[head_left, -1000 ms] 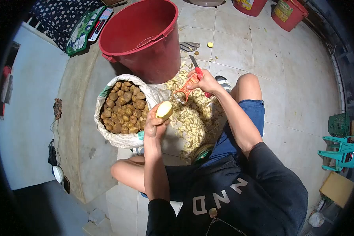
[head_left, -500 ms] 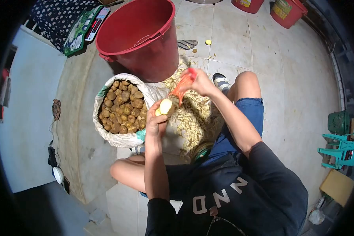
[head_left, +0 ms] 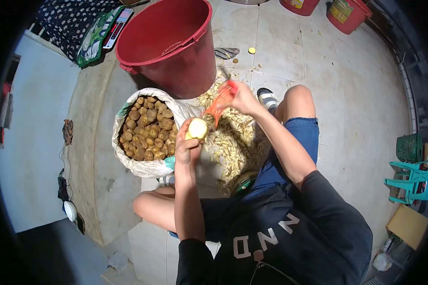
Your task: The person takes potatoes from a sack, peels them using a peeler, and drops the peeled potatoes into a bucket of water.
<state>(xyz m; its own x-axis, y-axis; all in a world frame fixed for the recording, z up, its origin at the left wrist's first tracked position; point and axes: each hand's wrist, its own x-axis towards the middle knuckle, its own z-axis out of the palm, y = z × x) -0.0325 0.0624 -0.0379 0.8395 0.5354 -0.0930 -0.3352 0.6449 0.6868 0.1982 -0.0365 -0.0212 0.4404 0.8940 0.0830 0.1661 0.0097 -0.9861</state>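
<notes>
My left hand is wrapped round a partly peeled potato, its pale yellow flesh facing up, beside the rim of a white sack of unpeeled potatoes. Just to the right and above, my right hand grips an orange-red peeler, blurred by motion. The knife seen earlier in that hand cannot be made out. Pale peelings lie on the floor beneath both hands.
A large red tub stands behind the sack. Two smaller red buckets are at the top right. A striped cloth and a yellow slice lie beyond the peelings. Turquoise stools are at the far right.
My right hand has shifted slightly down and left, turning the peeler toward the potato. The potato has turned in my left hand. The whole view has shifted slightly.
</notes>
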